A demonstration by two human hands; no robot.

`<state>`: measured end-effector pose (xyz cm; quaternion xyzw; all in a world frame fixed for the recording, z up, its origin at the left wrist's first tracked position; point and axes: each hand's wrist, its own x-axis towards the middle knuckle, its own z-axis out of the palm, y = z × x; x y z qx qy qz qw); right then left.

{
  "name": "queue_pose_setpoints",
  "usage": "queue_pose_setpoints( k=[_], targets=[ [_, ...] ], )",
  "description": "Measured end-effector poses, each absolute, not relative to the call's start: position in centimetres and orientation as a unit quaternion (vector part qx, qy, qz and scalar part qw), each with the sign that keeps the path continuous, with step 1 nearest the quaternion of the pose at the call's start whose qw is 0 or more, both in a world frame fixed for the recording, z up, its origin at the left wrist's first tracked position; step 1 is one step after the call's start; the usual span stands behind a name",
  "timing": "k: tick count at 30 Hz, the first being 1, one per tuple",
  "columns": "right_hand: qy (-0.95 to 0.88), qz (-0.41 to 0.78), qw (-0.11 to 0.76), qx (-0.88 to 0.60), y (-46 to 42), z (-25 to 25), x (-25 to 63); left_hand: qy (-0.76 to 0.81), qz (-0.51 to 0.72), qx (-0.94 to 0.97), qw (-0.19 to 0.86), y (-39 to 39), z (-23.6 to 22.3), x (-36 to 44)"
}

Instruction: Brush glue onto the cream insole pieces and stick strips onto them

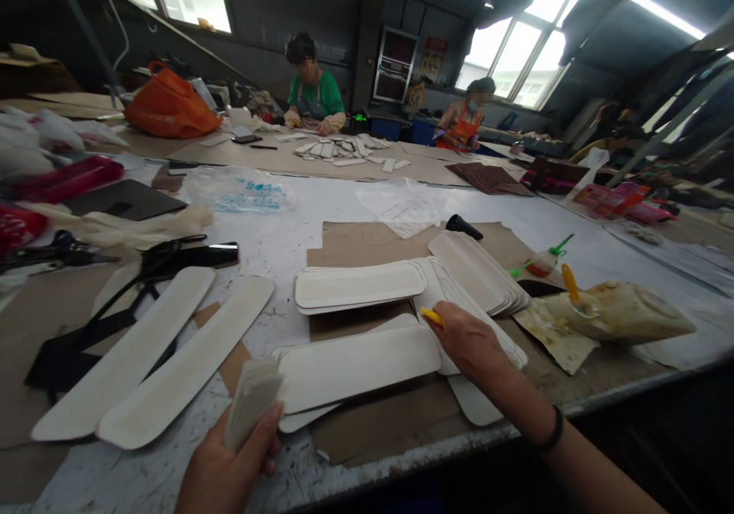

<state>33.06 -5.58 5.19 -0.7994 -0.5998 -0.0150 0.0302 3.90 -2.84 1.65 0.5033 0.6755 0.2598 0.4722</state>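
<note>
My left hand [232, 453] is closed around a small stack of white strips [255, 395], held upright at the table's front. In my right hand [467, 338] is a yellow-handled tool [431, 317]; its handle end pokes out past the fingers and the rest is hidden in the grip. Between the hands lies a stack of long, round-cornered white panels [358, 365]. Behind it rests another stack of white panels [361, 284], with a paler middle bordered by a rim. My right hand is over fanned white panels [479, 269] on the right.
Brown cardboard [367, 242] lies under the panels. To the right are a stained glue bag [636, 315], a yellow handle [570, 283] and a small green-capped bottle [544, 261]. Two loose panels [189, 361] and black straps [92, 338] lie left. Co-workers [315, 89] sit across the table.
</note>
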Motion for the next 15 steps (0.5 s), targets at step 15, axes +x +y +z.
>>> queue_pose_setpoints(
  k=[15],
  targets=[
    [-0.421, 0.41, 0.502, -0.634, -4.4, 5.1, 21.2, 0.623, 0.242, 0.408, 0.622, -2.6, -0.1, 4.5]
  ],
)
